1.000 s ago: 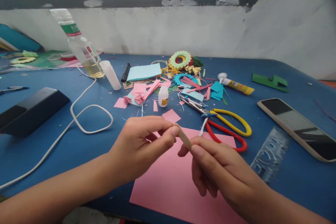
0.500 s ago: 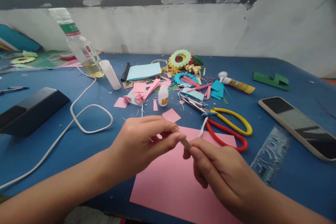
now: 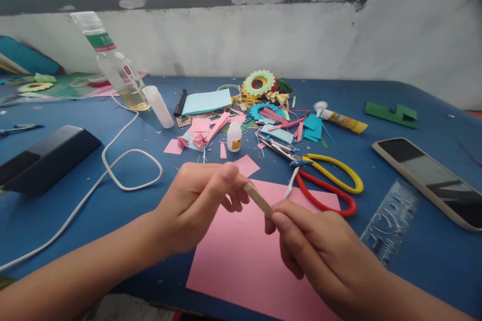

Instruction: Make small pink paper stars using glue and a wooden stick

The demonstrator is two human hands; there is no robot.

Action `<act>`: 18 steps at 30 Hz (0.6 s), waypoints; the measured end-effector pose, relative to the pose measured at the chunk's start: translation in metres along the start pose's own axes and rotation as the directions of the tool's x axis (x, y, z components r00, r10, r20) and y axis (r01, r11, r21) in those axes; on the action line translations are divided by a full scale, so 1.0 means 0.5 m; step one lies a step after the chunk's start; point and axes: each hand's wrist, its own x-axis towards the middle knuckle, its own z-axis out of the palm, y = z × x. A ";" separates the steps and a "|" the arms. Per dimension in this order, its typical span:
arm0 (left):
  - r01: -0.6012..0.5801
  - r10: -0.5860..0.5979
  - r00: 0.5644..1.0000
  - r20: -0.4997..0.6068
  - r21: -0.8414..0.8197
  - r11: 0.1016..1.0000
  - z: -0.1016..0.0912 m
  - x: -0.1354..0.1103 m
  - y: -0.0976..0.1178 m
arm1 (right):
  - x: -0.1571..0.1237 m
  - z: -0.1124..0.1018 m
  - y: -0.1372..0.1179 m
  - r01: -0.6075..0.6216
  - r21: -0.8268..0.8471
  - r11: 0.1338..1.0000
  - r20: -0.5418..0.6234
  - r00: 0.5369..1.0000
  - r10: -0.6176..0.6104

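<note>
My right hand (image 3: 320, 241) pinches the near end of a short, flat beige stick (image 3: 259, 199) between thumb and forefinger. The stick slants up and left, its other end by the fingertips of my left hand (image 3: 203, 200). The left thumb is raised away from the stick, with the fingers curved behind its tip; whether they touch it is hard to tell. Beneath both hands lies a sheet of pink paper (image 3: 233, 261), partly covered by my right hand. Scissors (image 3: 327, 180) with one yellow and one red handle lie beyond the right hand, their blades pointing away.
A small white bottle (image 3: 234, 138) stands before a heap of coloured paper scraps (image 3: 211, 128). On the right are a glue tube (image 3: 346, 122), a clear stencil ruler (image 3: 389, 220) and a phone (image 3: 433, 180). A tall bottle (image 3: 120, 75), white cable (image 3: 113, 150) and dark stand (image 3: 56, 158) occupy the left.
My left thumb has lifted off the stick, and the left fingers have shifted slightly left, uncovering more of it. The right hand keeps its pinch in nearly the same spot.
</note>
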 end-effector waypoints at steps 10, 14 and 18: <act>-0.127 0.120 0.992 0.045 0.198 0.972 0.004 0.006 0.006 | -0.004 0.004 0.003 0.058 -0.088 0.994 -0.060 0.996 -0.064; 0.000 -0.004 0.999 0.035 0.091 0.996 0.007 0.000 0.005 | -0.001 0.001 -0.003 0.024 -0.027 0.999 -0.007 1.000 -0.024; 0.230 -0.224 0.973 0.056 -0.327 0.917 0.010 -0.003 0.002 | -0.001 -0.003 -0.007 0.004 0.091 0.996 0.032 0.999 -0.007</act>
